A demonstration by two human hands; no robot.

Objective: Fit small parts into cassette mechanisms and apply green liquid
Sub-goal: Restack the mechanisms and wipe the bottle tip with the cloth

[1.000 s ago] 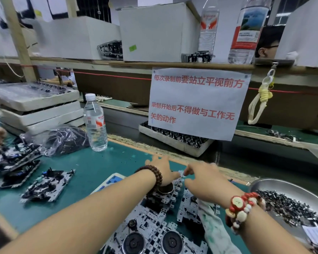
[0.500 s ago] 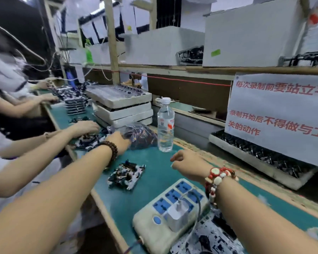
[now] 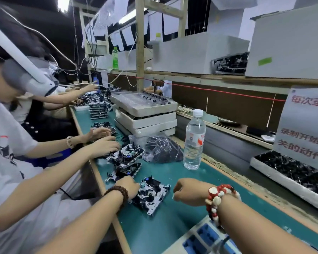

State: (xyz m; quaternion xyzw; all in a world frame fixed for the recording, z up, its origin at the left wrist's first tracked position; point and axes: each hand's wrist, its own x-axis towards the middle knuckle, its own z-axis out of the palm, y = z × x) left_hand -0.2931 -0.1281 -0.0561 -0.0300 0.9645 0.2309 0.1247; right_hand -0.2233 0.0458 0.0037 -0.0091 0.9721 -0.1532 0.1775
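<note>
One cassette mechanism point(image 3: 151, 196) lies flat on the desk point(image 3: 173, 226), long axis running 11 to 5 o'clock. The left hand point(image 3: 128, 186) grips its 9 o'clock edge; the right hand point(image 3: 188, 191), at 3 o'clock, has fingers curled, contents untellable.

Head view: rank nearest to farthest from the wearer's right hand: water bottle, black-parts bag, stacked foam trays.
From the right hand:
1. Water bottle, just beyond the hand on the green mat.
2. Black-parts bag, left of the bottle.
3. Stacked foam trays, behind the bag, farther up the bench.

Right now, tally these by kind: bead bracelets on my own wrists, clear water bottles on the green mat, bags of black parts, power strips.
Bead bracelets: 2 (brown, red-and-white)
Clear water bottle: 1
Bag of black parts: 1
Power strip: 1
Total: 5
</note>
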